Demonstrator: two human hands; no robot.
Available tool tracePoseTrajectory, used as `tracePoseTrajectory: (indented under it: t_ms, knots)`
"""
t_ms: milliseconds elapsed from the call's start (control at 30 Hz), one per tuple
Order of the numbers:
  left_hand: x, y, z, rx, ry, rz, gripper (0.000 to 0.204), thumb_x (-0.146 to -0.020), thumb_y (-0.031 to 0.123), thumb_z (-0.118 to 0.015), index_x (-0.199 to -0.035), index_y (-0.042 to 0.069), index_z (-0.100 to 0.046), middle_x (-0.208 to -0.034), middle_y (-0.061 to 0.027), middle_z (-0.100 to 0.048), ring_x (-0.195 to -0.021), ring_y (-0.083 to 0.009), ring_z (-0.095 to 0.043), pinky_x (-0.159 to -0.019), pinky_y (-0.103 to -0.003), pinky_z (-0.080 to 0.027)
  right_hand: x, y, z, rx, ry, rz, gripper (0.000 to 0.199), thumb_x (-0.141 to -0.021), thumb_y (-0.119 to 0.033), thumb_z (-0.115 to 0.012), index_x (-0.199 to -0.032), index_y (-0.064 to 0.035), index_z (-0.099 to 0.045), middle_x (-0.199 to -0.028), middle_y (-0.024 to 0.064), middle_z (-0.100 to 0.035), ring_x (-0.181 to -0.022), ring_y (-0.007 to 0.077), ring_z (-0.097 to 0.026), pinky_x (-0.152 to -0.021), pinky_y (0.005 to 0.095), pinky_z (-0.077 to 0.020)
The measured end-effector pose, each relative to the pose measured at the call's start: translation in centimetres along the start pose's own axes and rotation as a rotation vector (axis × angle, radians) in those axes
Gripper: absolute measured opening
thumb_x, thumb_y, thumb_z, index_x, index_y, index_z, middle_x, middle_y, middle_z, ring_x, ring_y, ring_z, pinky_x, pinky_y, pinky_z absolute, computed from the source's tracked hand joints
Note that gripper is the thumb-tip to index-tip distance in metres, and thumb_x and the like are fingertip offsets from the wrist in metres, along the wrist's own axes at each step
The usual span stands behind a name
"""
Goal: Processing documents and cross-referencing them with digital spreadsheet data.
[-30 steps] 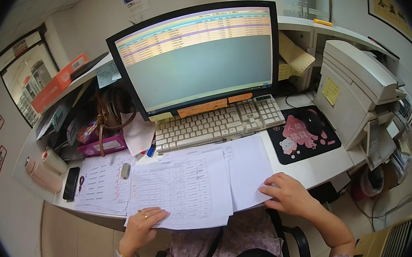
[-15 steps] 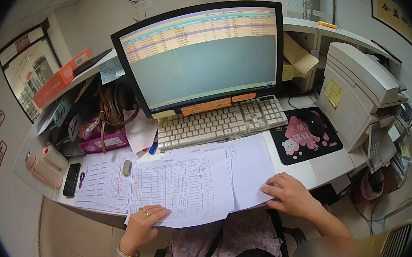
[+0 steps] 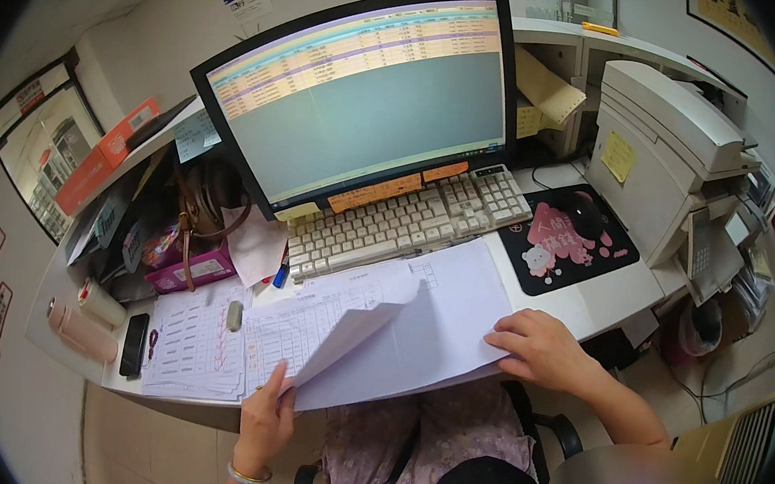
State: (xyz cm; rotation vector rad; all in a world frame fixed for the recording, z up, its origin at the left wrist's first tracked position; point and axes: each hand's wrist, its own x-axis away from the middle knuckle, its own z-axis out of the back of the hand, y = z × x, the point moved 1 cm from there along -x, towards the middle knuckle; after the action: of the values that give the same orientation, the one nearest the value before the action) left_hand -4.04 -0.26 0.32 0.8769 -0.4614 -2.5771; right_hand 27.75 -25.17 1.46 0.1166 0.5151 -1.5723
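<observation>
My left hand (image 3: 266, 422) is at the desk's front edge, index finger and thumb closed on the near edge of a printed table sheet (image 3: 290, 331). That sheet bends upward, its right part curling over and showing a pale underside. Beneath it lies a mostly blank white sheet (image 3: 455, 314), faintly printed near its top. My right hand (image 3: 540, 350) holds the right edge of this paper with bent fingers, the thumb lower down. More printed sheets (image 3: 196, 340) lie to the left, with a small grey-green oblong object (image 3: 234, 316) on them.
Behind the papers stand a keyboard (image 3: 407, 230) and a monitor (image 3: 355, 99). A mouse (image 3: 586, 216) sits on a black mouse pad (image 3: 569, 245), beside a bulky office machine (image 3: 655, 128). At the left are a phone (image 3: 134, 345), a pink bottle (image 3: 80, 329) and a purple box (image 3: 193, 272).
The printed sheet lay flat before and is now lifted and curled at its right side. My left hand has changed from resting flat on it to pinching its edge. The view has shifted slightly.
</observation>
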Motion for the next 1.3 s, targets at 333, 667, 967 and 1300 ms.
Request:
tracePoseTrajectory:
  t_ms: [333,667,967,1300]
  knots:
    - [-0.3,0.2,-1.6,-0.057,0.063,-0.123,0.032,-0.073,-0.007,-0.06,-0.101,0.005,-0.073,-0.098,-0.0128,-0.067,-0.079,-0.0278,-0.066,-0.068,-0.035,-0.052,-0.9,0.7,0.7,-0.029,0.004,0.081,0.039,-0.073,-0.027,-0.076,-0.106,-0.0089,-0.066,-0.105,0.0099,-0.063,-0.097,0.0286,-0.058,-0.086,0.0375,-0.0468]
    - [0.1,-0.2,-2.2,-0.1,-0.014,-0.138,0.02,-0.071,-0.001,-0.065,-0.088,0.006,-0.074,-0.105,-0.0108,-0.068,-0.09,-0.0276,-0.067,-0.074,-0.034,-0.054,-2.6,18.9,3.8,0.326,0.456,-0.649,0.056,-0.076,-0.03,-0.075,-0.125,-0.0109,-0.056,-0.124,0.0184,-0.05,-0.114,0.0368,-0.049,-0.098,0.0431,-0.0426]
    - [-1.1,0.9,0.1,-0.178,-0.305,-0.352,0.047,-0.076,0.009,-0.067,-0.122,0.009,-0.061,-0.124,-0.015,-0.06,-0.106,-0.0304,-0.062,-0.082,-0.037,-0.052,-1.5,21.7,2.3,0.351,0.413,-0.64,0.053,-0.076,-0.022,-0.071,-0.125,-0.0132,-0.056,-0.119,0.017,-0.051,-0.111,0.0353,-0.053,-0.094,0.0412,-0.0463]
    - [-9.9,-3.3,-2.2,-0.284,-0.434,-0.245,0.031,-0.085,0.029,-0.066,-0.104,0.005,-0.065,-0.109,-0.0196,-0.06,-0.104,-0.0367,-0.054,-0.09,-0.046,-0.042,-1.9,22.7,1.4,0.34,0.483,-0.608,0.047,-0.076,-0.023,-0.067,-0.121,-0.0146,-0.057,-0.118,0.0163,-0.053,-0.103,0.0374,-0.058,-0.088,0.044,-0.0487]
